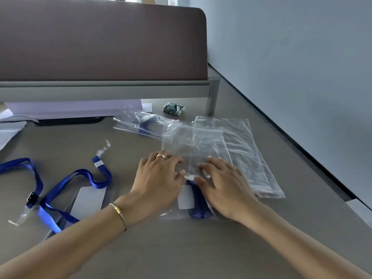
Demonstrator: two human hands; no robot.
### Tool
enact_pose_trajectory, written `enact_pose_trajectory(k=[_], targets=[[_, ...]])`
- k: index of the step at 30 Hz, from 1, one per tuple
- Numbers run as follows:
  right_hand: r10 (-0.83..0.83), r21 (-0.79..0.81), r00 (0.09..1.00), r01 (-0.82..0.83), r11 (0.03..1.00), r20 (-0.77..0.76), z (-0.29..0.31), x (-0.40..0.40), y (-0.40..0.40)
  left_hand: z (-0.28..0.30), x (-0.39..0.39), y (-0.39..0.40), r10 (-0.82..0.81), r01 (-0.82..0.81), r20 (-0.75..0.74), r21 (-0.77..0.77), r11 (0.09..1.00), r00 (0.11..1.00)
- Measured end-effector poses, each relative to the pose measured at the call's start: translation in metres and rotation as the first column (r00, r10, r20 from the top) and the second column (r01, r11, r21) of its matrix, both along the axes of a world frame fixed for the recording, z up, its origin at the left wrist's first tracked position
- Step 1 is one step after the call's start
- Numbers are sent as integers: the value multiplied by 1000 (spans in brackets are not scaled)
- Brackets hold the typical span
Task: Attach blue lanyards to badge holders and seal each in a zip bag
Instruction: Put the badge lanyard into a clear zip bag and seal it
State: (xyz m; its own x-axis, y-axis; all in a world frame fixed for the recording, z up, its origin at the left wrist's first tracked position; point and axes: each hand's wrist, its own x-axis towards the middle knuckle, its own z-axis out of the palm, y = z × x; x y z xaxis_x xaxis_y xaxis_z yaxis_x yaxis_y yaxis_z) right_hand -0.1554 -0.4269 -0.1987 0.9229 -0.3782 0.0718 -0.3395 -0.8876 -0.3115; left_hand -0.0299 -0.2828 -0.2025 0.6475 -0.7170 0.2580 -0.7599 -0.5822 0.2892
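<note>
A clear zip bag (193,152) lies in the middle of the grey table, with a badge holder (185,198) and a bunched blue lanyard (198,208) inside its near end. My left hand (159,178) and my right hand (223,184) lie flat on the bag with spread fingers, thumbs close together, pressing it down on either side of the badge. On the left lies a loose blue lanyard (66,186) draped over another badge holder (88,200) with a white card.
A stack of empty zip bags (251,154) lies to the right. A bag with blue contents (141,123) sits behind. A small patterned packet (173,108) stands near the brown partition (100,41). White papers (12,125) lie far left; the table edge (302,150) runs along the right.
</note>
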Motion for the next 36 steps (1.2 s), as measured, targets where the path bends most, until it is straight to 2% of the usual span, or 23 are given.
enact_pose_trajectory(k=[2,4,7,11,16,20,22,24,26,30,33,36], targets=[[-19,-38,985,25,999,172,6,13,-9,12,3,-10,-55,61,66,-84,995,996],[7,-106,974,18,994,228,8,33,-16,19,6,-30,-103,108,59,-92,990,993],[7,-163,983,23,986,183,0,55,-27,13,16,-57,-114,113,35,17,993,993],[-45,-143,982,72,987,185,-14,62,-43,-8,32,-60,-56,57,45,-24,998,997],[-88,-32,993,86,996,-75,-16,61,-51,-12,32,-56,51,-55,79,57,997,996],[-101,-107,989,113,988,108,-2,70,-59,5,37,-65,-85,79,215,40,996,973],[-75,-101,986,90,991,149,4,82,-63,13,46,-78,-114,106,148,56,993,982],[-53,-104,989,67,992,135,6,94,-67,15,57,-89,-70,64,68,85,994,995],[-37,-129,996,47,991,79,0,100,-73,11,67,-92,-16,8,78,102,995,997],[-16,-98,996,7,995,-85,-18,98,-85,8,83,-82,97,-98,41,17,995,994],[11,-87,995,-20,996,-100,-22,96,-88,13,99,-77,162,-160,62,-37,986,985],[27,-78,996,-34,996,-85,-21,96,-88,18,117,-75,234,-234,51,-7,972,971]])
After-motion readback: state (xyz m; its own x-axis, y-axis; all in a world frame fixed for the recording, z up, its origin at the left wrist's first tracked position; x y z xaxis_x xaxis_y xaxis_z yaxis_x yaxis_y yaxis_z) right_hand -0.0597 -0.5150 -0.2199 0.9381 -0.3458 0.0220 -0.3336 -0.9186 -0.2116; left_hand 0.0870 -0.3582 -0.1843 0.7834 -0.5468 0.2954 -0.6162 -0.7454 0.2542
